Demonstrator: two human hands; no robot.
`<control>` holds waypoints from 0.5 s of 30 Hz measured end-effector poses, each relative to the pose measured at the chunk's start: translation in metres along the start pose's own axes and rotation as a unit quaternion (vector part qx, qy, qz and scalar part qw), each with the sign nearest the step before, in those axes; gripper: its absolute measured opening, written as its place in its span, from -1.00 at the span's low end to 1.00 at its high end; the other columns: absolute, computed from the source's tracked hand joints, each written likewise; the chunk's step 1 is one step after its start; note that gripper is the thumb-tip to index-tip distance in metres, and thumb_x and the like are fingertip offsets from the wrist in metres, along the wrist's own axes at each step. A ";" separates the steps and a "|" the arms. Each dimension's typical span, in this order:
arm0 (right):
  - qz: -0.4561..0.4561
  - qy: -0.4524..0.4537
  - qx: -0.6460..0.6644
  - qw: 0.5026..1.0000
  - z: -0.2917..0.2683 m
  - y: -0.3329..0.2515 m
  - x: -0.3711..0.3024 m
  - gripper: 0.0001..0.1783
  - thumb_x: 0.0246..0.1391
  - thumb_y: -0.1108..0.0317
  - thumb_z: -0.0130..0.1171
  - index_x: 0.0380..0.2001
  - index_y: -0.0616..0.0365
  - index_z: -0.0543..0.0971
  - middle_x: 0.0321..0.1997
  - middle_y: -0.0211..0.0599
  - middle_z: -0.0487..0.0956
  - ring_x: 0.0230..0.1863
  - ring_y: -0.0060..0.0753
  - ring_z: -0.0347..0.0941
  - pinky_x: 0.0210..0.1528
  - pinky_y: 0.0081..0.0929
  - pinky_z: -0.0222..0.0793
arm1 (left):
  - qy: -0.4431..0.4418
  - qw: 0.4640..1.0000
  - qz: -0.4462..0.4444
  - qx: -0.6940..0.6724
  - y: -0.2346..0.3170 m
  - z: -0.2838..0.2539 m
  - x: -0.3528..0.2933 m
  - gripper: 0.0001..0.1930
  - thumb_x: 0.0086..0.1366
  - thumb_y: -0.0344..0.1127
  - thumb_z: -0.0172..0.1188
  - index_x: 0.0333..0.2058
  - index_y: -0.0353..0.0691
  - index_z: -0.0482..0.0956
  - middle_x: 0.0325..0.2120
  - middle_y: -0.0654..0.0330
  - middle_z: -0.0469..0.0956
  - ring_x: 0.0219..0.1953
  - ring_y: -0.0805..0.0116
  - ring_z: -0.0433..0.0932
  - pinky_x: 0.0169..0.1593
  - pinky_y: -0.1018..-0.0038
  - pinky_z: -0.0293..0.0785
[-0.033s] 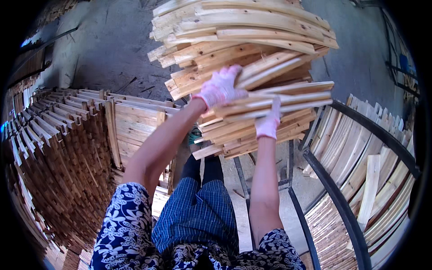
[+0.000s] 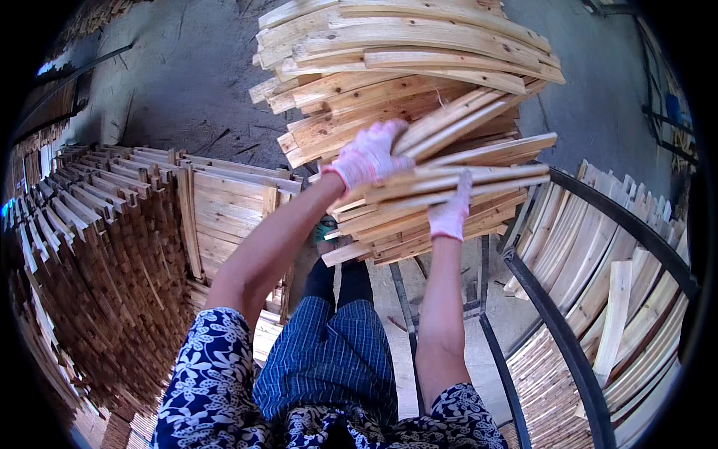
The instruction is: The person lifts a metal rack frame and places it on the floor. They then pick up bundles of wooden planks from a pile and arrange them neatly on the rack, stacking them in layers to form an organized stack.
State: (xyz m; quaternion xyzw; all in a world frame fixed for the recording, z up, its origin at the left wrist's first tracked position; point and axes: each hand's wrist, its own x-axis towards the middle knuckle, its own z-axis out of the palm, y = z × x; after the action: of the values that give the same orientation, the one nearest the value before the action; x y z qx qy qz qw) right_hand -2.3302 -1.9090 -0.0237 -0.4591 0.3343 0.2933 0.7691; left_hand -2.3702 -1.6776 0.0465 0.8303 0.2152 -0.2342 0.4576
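Both my hands wear pale pink knitted gloves and work at the near side of a big pile of wooden slats [image 2: 426,34]. My left hand [image 2: 372,156] is closed over the left part of some slats, thumb and fingers apart around them. Lower and to the right, my right hand [image 2: 450,209] grips a few wooden slats [image 2: 501,175], one finger laid along their top and the rest partly hidden. These slats lie slightly tilted over the lower layers. Just beyond, a couple of slats [image 2: 467,120] lie slantwise across the pile.
A dark metal frame [image 2: 490,352] stands under and nearer than the pile. On the left rises a tall stack of slats [image 2: 112,277] beside a boarded wooden panel [image 2: 228,217]. At the right, a curved-looking black metal bar [image 2: 628,217] borders more stacked boards [image 2: 576,232]. Grey floor [image 2: 187,75] shows behind.
Both hands have shifted very slightly toward me, and the slats under the right hand have moved a little with it. The rest of the pile looks the same.
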 end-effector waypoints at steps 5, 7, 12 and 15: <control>-0.001 0.088 -0.063 0.994 -0.045 -0.012 -0.013 0.02 0.02 -0.36 0.29 0.40 0.01 0.25 0.39 -0.18 0.35 0.36 -0.04 0.30 0.41 -0.03 0.22 | -0.047 0.994 -0.013 -0.103 -0.007 0.085 -0.026 -0.12 0.09 0.13 0.31 0.29 -0.25 0.27 0.17 -0.21 0.40 0.23 -0.09 0.40 0.27 0.14 0.37; -0.028 0.094 -0.079 0.992 -0.065 -0.015 0.000 0.00 0.03 -0.27 0.32 0.40 0.02 0.25 0.39 -0.18 0.35 0.36 -0.03 0.29 0.42 -0.02 0.21 | -0.097 0.994 -0.039 -0.018 0.018 0.084 -0.020 -0.10 0.08 0.14 0.32 0.30 -0.25 0.26 0.17 -0.21 0.39 0.23 -0.13 0.39 0.27 0.11 0.37; -0.016 0.034 -0.040 0.998 -0.074 -0.010 -0.001 -0.05 0.09 -0.27 0.24 0.39 0.06 0.26 0.38 -0.17 0.37 0.33 -0.05 0.31 0.40 -0.03 0.21 | -0.023 0.991 -0.118 -0.049 0.033 0.096 -0.018 -0.03 0.04 0.20 0.36 0.35 -0.14 0.22 0.15 -0.23 0.37 0.25 -0.20 0.34 0.30 0.05 0.32; -0.007 0.037 -0.038 0.999 -0.055 0.006 -0.018 -0.11 0.05 -0.19 0.30 0.32 0.10 0.35 0.30 -0.17 0.45 0.28 -0.09 0.36 0.36 -0.09 0.26 | 0.026 0.986 -0.099 -0.135 0.005 0.117 -0.011 0.13 -0.04 0.26 0.42 0.39 -0.20 0.13 0.23 -0.24 0.32 0.28 -0.15 0.34 0.32 0.18 0.30</control>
State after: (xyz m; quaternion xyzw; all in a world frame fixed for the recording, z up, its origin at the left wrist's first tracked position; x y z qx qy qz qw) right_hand -2.3589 -1.9587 -0.0316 -0.5005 0.3483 0.2831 0.7403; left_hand -2.3984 -1.7825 0.0010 0.7416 0.3376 -0.2250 0.5343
